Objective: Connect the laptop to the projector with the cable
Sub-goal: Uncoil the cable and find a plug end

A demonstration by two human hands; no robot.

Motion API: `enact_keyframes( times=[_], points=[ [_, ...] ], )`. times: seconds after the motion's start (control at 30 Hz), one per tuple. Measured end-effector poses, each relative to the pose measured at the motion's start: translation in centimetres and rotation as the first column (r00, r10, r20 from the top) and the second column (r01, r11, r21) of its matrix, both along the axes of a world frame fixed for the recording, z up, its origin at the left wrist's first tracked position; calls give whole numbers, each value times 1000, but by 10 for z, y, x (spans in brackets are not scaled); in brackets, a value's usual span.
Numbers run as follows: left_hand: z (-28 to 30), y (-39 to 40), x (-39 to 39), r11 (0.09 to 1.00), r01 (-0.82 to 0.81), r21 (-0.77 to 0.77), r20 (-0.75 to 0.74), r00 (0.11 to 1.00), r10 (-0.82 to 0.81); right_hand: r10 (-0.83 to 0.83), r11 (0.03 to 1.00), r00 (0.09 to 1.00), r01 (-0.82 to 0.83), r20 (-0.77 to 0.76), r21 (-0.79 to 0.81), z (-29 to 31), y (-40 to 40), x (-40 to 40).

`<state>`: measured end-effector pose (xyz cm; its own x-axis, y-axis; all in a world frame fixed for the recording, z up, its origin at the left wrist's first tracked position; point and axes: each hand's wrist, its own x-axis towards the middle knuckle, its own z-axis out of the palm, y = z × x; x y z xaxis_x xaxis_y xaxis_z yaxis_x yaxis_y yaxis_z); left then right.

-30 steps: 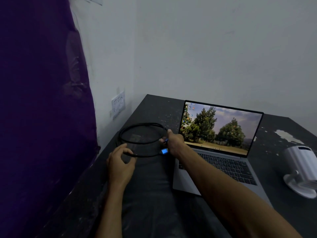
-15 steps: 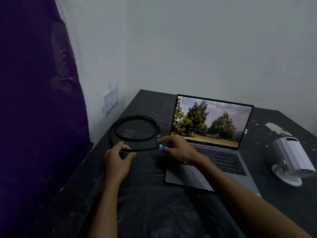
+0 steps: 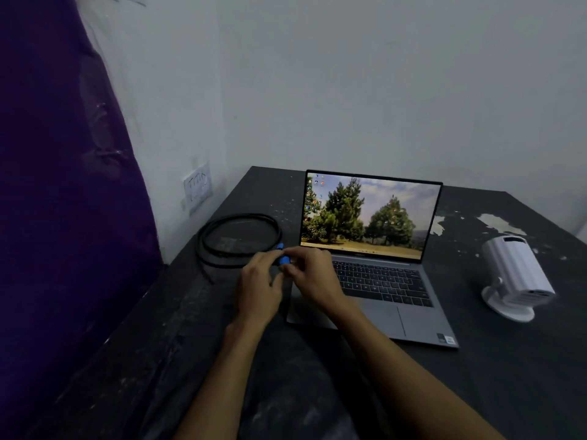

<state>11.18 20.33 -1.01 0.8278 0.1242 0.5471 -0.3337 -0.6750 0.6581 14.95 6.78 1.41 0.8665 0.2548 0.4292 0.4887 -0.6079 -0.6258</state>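
Both hands meet just left of the open laptop [image 3: 374,258], over the dark, paint-flecked table [image 3: 476,360]. The right hand [image 3: 313,276] pinches a blue plug [image 3: 285,260] at the end of the black cable [image 3: 238,239], fingers closed narrowly around it, and the left hand [image 3: 259,287] is curled in against the same spot, its fingertips touching the cable beside the plug; whether it truly grips the cable I cannot tell. A second blue plug [image 3: 279,247] shows just beyond the fingers, at the coil's near right edge. The rest of the cable lies coiled in loose loops on the table, far left of the hands and left of the laptop's lit screen, which shows trees. The white projector [image 3: 516,274] stands on its round base well to the right of the laptop, apart from both hands. A purple cloth [image 3: 63,185] hangs along the left side, with a wall switch plate [image 3: 197,188] beyond the coil.
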Motion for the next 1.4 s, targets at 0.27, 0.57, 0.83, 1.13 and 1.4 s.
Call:
enact_keyframes(
  times=[0.27,0.57,0.83,1.13,1.4],
  points=[
    [-29,9,6,1000,-25,6,-26,999,25,-272,962,962,271,-40,-18,-5,-109,-34],
    [-29,7,36,987,29,157,-98,995,-13,-753,657,642,729,-142,-193,-41,-193,-66],
    [-17,18,71,961,129,245,-230,971,-71,-776,629,623,754,-100,-188,-46,-188,-66],
    [-19,24,90,954,175,241,-254,961,-112,-774,634,621,754,-128,-175,-45,-189,-63],
    [-15,27,97,942,262,211,-291,937,-195,-755,654,644,731,-118,-195,-45,-190,-61]
  ],
)
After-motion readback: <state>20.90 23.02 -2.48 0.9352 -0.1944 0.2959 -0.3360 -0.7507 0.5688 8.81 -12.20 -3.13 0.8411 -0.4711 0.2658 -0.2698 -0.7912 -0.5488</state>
